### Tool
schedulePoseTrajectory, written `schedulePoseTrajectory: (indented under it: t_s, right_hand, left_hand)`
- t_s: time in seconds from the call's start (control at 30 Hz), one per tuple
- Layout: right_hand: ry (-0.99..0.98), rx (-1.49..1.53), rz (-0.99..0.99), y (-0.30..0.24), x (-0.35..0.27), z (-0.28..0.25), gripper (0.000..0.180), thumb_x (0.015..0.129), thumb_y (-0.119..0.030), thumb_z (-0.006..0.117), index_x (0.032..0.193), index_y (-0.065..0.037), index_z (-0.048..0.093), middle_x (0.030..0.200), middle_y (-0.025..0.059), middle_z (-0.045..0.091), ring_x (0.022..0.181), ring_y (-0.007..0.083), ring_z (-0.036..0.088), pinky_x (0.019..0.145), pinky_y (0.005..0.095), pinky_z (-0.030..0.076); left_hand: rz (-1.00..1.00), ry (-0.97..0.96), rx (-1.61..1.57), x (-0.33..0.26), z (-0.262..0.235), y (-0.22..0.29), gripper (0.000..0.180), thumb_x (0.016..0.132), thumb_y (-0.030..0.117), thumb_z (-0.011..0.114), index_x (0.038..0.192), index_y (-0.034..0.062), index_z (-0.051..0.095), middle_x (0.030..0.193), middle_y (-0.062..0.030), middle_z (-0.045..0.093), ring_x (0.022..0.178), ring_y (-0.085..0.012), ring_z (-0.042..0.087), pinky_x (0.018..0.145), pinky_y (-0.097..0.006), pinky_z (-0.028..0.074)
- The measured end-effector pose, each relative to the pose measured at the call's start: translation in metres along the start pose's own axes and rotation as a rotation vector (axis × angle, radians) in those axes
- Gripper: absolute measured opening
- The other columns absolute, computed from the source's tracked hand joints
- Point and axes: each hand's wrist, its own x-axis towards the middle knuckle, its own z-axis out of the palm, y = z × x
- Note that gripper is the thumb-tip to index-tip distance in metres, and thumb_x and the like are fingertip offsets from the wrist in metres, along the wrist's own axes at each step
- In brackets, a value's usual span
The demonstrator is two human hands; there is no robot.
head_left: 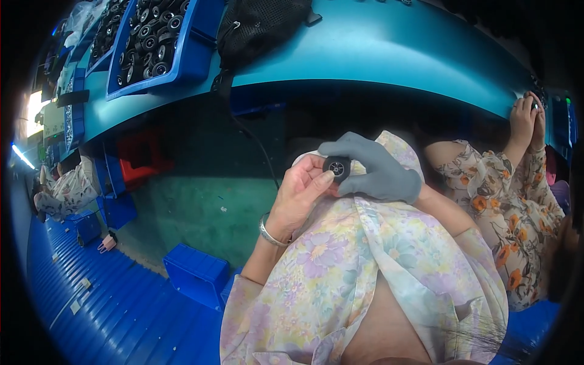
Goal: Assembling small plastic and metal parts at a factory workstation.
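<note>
A small black wheel [337, 168] with a spoked hub is held in front of my body, its face turned up. My bare left hand [302, 187], with a bangle at the wrist, pinches the wheel from the left, the thumb resting on its edge. In a grey glove, my right hand [378, 170] curls round the wheel's other side with thumb and fingers. Parts of the fingers behind the wheel are hidden.
A blue bin [182, 61] full of black wheels stands on the turquoise table [377, 52], beside a black mesh bag [258, 30]. A co-worker's hands [528, 118] are at the right. An empty-looking blue crate [196, 274] lies on the floor, near a red stool [141, 159].
</note>
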Motion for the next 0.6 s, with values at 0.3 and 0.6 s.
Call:
schedulePoseTrajectory:
  t_s: [0.3,0.6]
  right_hand:
    - [0.077,0.003,-0.082,-0.003,-0.002,0.008,0.041,0.062,-0.011,0.077,0.100,-0.008,0.062,0.096,0.0061,0.057,0.091,0.0218,0.055,0.078,0.0330,0.045]
    - [0.142,-0.054,-0.126,-0.012,-0.006,0.011,0.042,0.056,-0.009,0.080,0.093,-0.009,0.060,0.090,0.0039,0.056,0.087,0.0222,0.054,0.074,0.0337,0.044]
  left_hand:
    - [-0.095,-0.084,-0.322,-0.004,0.005,0.002,0.036,0.084,0.022,0.071,0.108,0.0006,0.055,0.104,-0.0051,0.061,0.097,-0.0131,0.057,0.090,-0.031,0.045]
    - [-0.086,-0.111,-0.295,-0.004,0.010,0.003,0.040,0.081,0.028,0.074,0.105,0.0021,0.055,0.102,-0.0043,0.061,0.095,-0.0124,0.057,0.090,-0.030,0.044]
